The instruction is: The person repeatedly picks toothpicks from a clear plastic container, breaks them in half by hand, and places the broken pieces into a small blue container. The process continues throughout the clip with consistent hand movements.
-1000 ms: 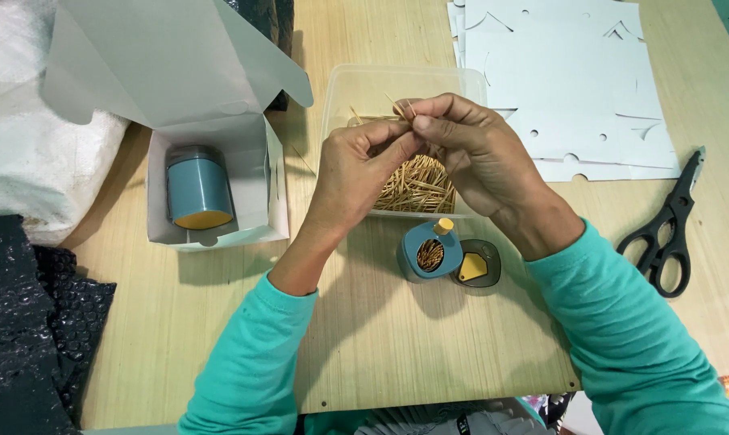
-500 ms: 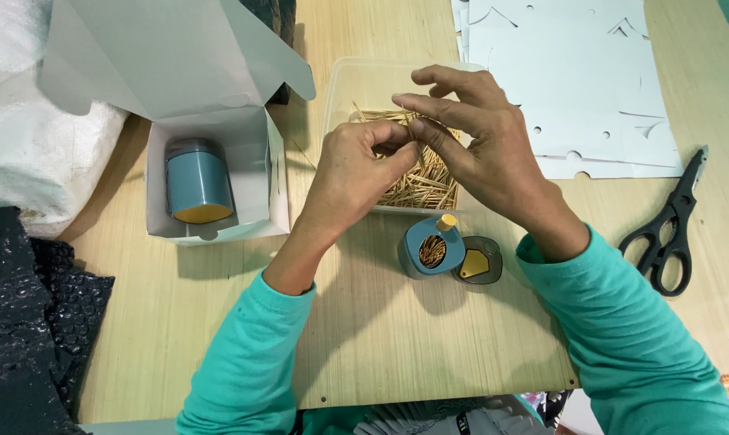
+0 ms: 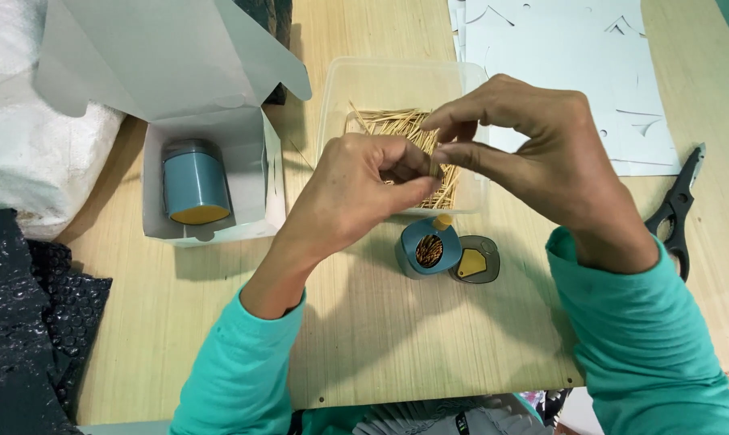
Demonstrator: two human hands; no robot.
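Note:
My left hand and my right hand meet above a clear plastic tub holding a heap of wooden toothpicks. Both hands pinch a small bunch of toothpicks between the fingertips. Just below them on the wooden table stands a small blue round toothpick holder, open at the top and filled with toothpicks. Its dark lid with a yellow insert lies flat to its right.
An open white cardboard box at the left holds another blue round container. Black scissors lie at the right. Pale blue cut card sheets sit at the back right. White sacking and black bubble wrap fill the left edge.
Both hands have shifted slightly toward me and to the right over the tub, the right fingers spreading and then closing again on the toothpick bunch.

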